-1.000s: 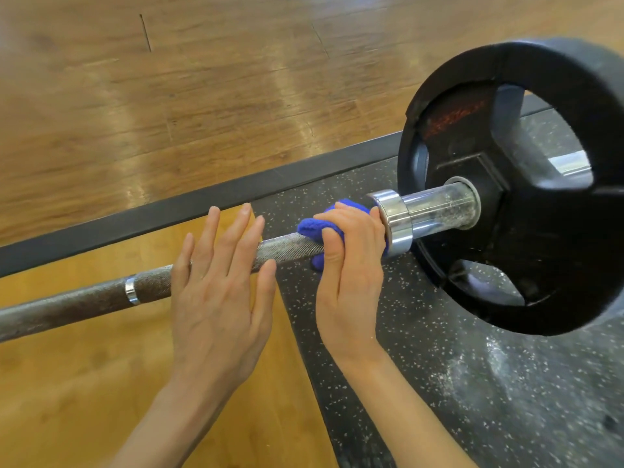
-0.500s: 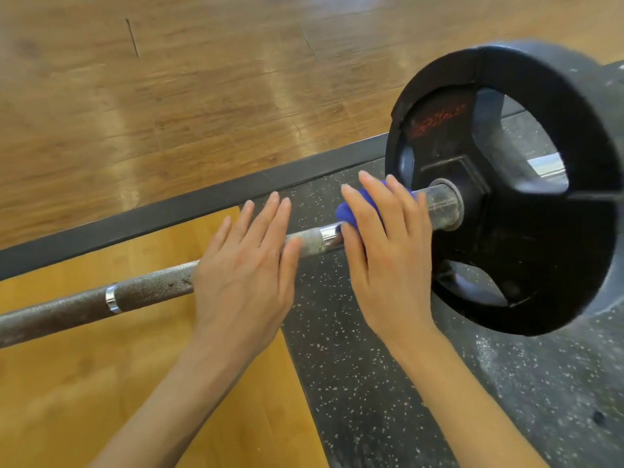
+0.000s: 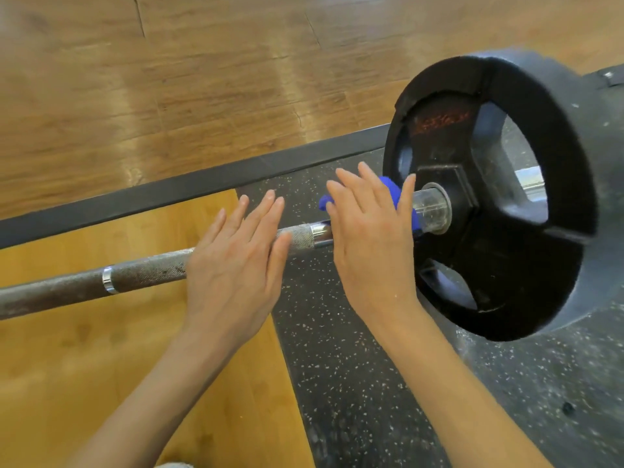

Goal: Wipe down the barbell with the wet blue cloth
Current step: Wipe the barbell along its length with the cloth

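Note:
The barbell (image 3: 145, 275) runs from the left edge to a black weight plate (image 3: 499, 231) on the right, with a shiny sleeve (image 3: 434, 209) at the plate. My right hand (image 3: 371, 251) lies over the collar with straight fingers and presses the blue cloth (image 3: 388, 187) against the bar; most of the cloth is hidden under the palm. My left hand (image 3: 236, 275) rests flat on the knurled shaft just left of it, fingers straight and together.
The plate stands on a speckled black rubber mat (image 3: 337, 366). A yellow wooden platform (image 3: 84, 366) lies under the shaft, bordered by a dark frame strip (image 3: 202, 184). Brown wood flooring (image 3: 202, 79) stretches beyond.
My right hand has moved right from the shaft onto the collar and sleeve, its fingers straightening out of a grip over the cloth. My left hand has slid right along the shaft.

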{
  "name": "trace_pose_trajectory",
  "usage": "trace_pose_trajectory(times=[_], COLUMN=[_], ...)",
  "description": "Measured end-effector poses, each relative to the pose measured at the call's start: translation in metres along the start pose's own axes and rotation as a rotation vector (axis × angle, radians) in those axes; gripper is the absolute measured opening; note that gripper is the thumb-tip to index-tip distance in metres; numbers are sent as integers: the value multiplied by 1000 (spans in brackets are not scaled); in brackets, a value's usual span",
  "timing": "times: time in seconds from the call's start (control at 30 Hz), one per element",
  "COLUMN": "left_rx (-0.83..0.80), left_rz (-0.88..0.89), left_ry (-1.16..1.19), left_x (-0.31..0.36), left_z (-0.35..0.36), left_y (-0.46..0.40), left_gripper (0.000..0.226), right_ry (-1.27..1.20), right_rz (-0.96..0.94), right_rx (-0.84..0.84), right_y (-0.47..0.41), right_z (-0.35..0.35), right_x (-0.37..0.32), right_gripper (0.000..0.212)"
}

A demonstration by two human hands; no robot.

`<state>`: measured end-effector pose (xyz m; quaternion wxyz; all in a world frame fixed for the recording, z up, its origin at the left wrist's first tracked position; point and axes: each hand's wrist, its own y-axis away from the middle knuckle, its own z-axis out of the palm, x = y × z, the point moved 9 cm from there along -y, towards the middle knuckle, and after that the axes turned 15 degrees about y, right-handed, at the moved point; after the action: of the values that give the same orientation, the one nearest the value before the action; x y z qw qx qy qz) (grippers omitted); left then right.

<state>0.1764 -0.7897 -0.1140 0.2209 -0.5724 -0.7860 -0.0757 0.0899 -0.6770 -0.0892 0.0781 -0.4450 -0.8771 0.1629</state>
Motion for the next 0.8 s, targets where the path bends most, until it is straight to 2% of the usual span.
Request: trace_pose_trajectory(times=[0.13, 0.27, 0.37, 0.63, 0.8], left_rx=[-32, -29, -33, -168, -204], left_rz=[-15, -6, 1, 38, 40], left_ry=[10, 37, 46, 74, 51], left_x=[4, 11, 18, 14, 20], left_z=[1, 3, 2, 6, 15], left_y=[12, 27, 39, 49, 62], left_gripper=[55, 55, 55, 63, 64], right_ry=[-108, -108, -98, -167, 9], right_rz=[-68, -46, -3, -71, -62], right_rx=[29, 6, -6, -29, -21], right_y=[52, 32, 50, 108, 108], right_z=[-12, -17, -22, -35, -39], right_x=[-1, 7, 13, 19, 16], right_gripper=[37, 30, 27, 36, 35])
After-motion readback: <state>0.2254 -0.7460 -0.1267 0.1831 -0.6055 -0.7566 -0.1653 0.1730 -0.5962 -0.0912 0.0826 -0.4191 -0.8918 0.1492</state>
